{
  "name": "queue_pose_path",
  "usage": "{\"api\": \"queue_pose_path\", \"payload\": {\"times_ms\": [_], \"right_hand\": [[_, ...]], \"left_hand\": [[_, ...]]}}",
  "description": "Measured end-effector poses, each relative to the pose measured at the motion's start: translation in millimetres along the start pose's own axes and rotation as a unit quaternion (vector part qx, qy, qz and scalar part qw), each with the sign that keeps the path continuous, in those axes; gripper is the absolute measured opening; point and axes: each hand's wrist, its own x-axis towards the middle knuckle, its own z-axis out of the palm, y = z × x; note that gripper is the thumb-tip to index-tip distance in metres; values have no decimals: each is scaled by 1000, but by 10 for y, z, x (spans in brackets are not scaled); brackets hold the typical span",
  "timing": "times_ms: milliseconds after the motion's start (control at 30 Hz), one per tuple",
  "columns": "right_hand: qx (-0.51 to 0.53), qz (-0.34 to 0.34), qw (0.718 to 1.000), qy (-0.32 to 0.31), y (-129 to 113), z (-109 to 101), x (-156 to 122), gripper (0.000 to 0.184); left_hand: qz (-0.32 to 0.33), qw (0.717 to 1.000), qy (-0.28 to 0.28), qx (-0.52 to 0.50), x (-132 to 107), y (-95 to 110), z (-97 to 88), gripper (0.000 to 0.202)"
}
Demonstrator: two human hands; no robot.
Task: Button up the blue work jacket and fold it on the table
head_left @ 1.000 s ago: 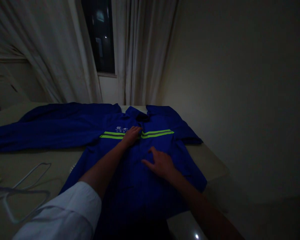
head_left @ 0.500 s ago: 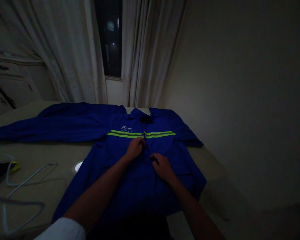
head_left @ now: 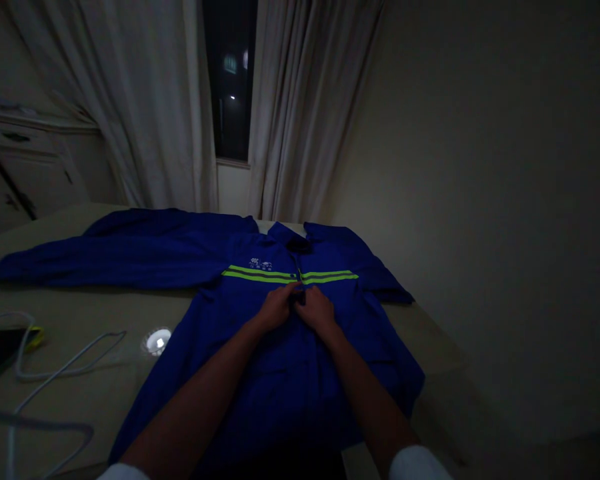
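Observation:
A blue work jacket [head_left: 260, 347] lies front up across the table, its collar at the far side and one sleeve stretched to the left. Yellow-green stripes [head_left: 260, 274] cross its chest below a small white logo. At the front opening, just under the stripes, my left hand [head_left: 277, 307] pinches the jacket's edge with its fingers closed. Close against it, my right hand [head_left: 317, 308] is closed on the other side of the same opening. The fingertips are dark, and any button between them is hidden.
On the table's left [head_left: 105, 387] lie a white cable [head_left: 70, 363] and a dark object with a yellow end [head_left: 5, 350]. A small shiny round dish [head_left: 157, 341] sits beside the jacket. Curtains [head_left: 150, 100] and a wall stand behind.
My right hand has moved up and left along the opening to meet my left hand, and its fingers have closed on the jacket. The view has shifted slightly.

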Motion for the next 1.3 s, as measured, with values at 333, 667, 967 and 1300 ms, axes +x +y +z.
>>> {"api": "queue_pose_path", "payload": {"times_ms": [333,667,967,1300], "right_hand": [[180,-122,974,61,330,200,116,15],[85,-15,995,49,108,129,-37,17],[-15,-5,998,58,-34,24,-110,24],[-23,-19,999,24,-37,29,-115,27]], "left_hand": [[-2,986,-2,164,-22,69,54,38],[-26,974,-10,226,-37,125,12,31],[18,962,10,271,-71,312,-31,26],[21,965,17,259,-91,300,-28,27]]}}
